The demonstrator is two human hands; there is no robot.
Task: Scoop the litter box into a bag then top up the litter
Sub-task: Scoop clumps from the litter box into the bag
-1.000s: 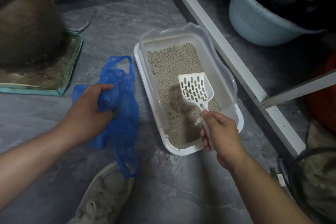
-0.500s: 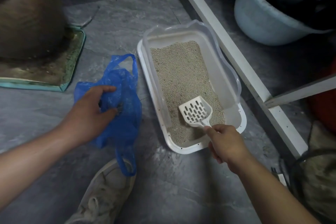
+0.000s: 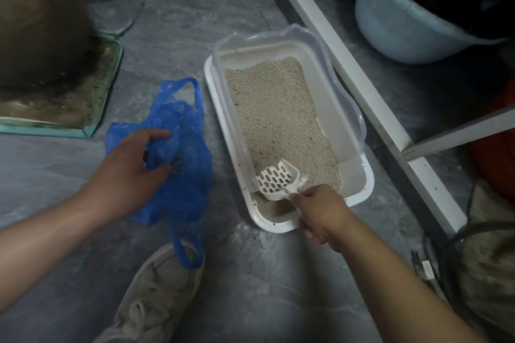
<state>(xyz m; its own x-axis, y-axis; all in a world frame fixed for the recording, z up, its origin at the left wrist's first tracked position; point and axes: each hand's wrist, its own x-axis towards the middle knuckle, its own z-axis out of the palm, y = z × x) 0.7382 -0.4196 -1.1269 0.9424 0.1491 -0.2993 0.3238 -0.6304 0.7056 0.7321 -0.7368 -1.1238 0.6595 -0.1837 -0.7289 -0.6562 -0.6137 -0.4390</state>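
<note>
A white litter box (image 3: 365, 175) with a clear raised rim sits on the grey floor, holding beige litter (image 3: 276, 108). My right hand (image 3: 320, 211) grips the handle of a white slotted scoop (image 3: 277, 179), whose head rests low in the box's near left corner. Left of the box lies a crumpled blue plastic bag (image 3: 184, 153). My left hand (image 3: 131, 170) pinches the bag's upper edge, and something dark shows inside the bag by my fingers.
A white frame rail (image 3: 359, 78) runs diagonally just right of the box. A pale blue basin (image 3: 395, 22) stands beyond it. A big brown pot on a teal tray (image 3: 108, 97) is at far left. My shoe (image 3: 156, 295) is near the bottom.
My right hand has drawn the scoop from the middle of the box back and down into the near left corner. My left hand keeps hold of the bag.
</note>
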